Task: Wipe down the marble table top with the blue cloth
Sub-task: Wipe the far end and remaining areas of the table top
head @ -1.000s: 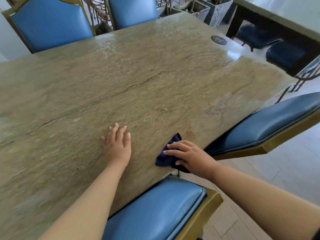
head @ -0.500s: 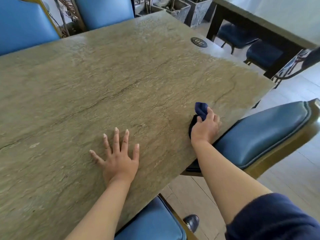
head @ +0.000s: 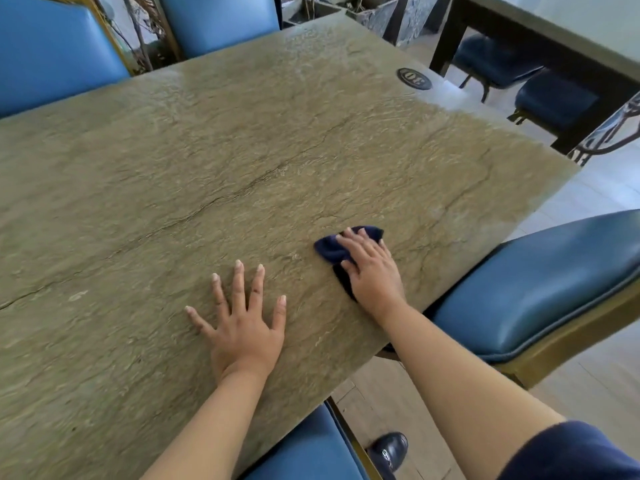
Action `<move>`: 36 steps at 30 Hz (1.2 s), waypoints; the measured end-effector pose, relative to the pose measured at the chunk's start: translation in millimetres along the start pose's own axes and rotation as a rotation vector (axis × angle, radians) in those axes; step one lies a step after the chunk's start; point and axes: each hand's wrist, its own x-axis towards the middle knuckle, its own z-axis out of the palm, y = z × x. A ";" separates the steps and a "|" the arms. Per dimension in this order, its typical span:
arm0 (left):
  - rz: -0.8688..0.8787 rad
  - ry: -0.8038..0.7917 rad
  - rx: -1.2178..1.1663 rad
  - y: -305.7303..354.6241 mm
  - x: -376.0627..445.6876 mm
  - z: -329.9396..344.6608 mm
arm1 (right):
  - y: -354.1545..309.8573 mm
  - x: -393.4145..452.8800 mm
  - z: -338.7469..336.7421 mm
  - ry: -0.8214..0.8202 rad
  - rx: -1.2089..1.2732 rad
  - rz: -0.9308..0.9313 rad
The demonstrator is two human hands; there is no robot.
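The right hand [head: 372, 268] now lies flat on the small dark blue cloth [head: 332, 249], fingers straight and spread over it, pressing it to the greenish veined marble tabletop [head: 242, 140]. Half a second back that hand sat right at the near-right edge, beside the blue padded chair seat [head: 533, 282], with the cloth bunched ahead of its fingers; a second back it was lower along the same edge. So the cloth has travelled up the edge and now inward, onto the slab proper.

The left hand [head: 242, 323] stays planted, palm down and fingers fanned, holding nothing; it has hardly shifted, only splaying wider. It reads as a brace.

I judge the wiping well under way but confined to the near-right corner. The broad far stretch, toward the round dark number plaque [head: 414, 78], looks unreached from here.
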 end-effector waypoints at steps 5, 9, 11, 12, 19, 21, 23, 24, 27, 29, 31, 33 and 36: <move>-0.003 -0.006 -0.022 2.6 4.2 -2.6 | -9.3 -59.8 3.3 -0.087 0.089 -0.166; -0.001 -0.025 -0.022 0.4 1.4 -2.3 | -16.2 -117.5 -2.4 -0.192 0.126 -0.230; -0.002 -0.035 -0.028 -0.4 0.4 -1.4 | -15.6 -146.3 -8.1 -0.242 0.112 -0.281; -0.002 -0.038 -0.031 -0.6 0.3 -1.8 | -14.9 -158.2 -13.1 -0.256 0.104 -0.317; 0.005 -0.033 -0.057 0.5 -0.9 -4.0 | -9.9 -104.8 -29.0 0.057 0.167 0.017; -0.003 -0.017 -0.050 0.4 -1.7 -2.7 | -6.3 -75.8 -15.5 0.020 0.015 0.195; -0.002 -0.006 -0.049 0.6 -1.7 -2.0 | -11.7 -68.7 0.2 -0.029 -0.133 0.181; 0.001 -0.004 -0.045 0.9 -1.4 -2.3 | -17.9 -72.1 4.1 -0.064 -0.157 0.114; -0.001 -0.003 -0.043 0.9 -1.2 -2.3 | -26.4 -90.6 4.7 -0.199 -0.158 -0.211; 0.004 0.010 -0.046 0.6 -0.9 -1.4 | -15.6 -86.7 0.4 -0.242 -0.178 -0.310; 0.015 0.026 -0.051 1.7 -2.8 -1.3 | -3.6 -70.9 0.5 -0.159 -0.207 -0.231; 0.012 0.030 -0.061 1.6 -2.9 -0.5 | 1.9 -40.3 2.9 -0.036 -0.190 0.014; 0.006 0.052 -0.065 2.4 -2.0 2.1 | 3.7 10.9 1.8 0.035 -0.240 0.290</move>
